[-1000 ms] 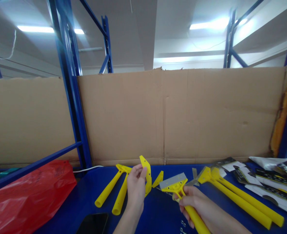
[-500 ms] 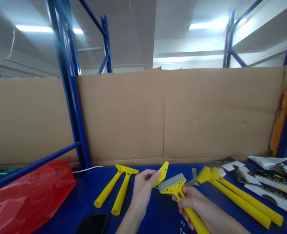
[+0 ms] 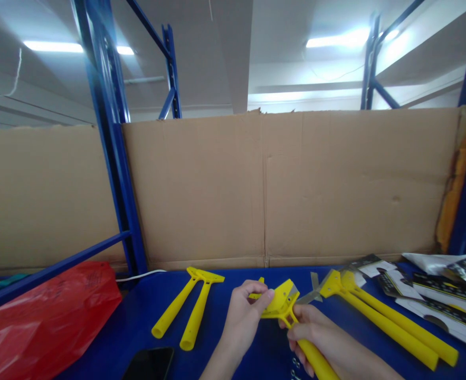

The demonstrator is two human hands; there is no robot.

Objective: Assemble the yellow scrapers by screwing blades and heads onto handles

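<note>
Over the middle of the blue tabletop (image 3: 225,364), my left hand (image 3: 246,309) pinches a flat yellow plate (image 3: 282,294) between thumb and fingers, holding it against the head of the yellow scraper (image 3: 315,359) in my right hand (image 3: 315,330). My right fingers are wrapped around the scraper just below its head, and the handle slants down toward me. A sliver of grey blade shows past the plate's right end; whether the plate sits flush, I cannot tell. Another yellow piece (image 3: 262,280) peeks out behind my left fingers. To the left lie two yellow handles (image 3: 196,319), their heads close together, with a dark phone (image 3: 149,364) nearer me. Small metal bits (image 3: 295,370) lie just left of my right hand. Beyond it, two long-handled scrapers (image 3: 393,324) lie side by side, near printed packaging (image 3: 446,316).
</note>
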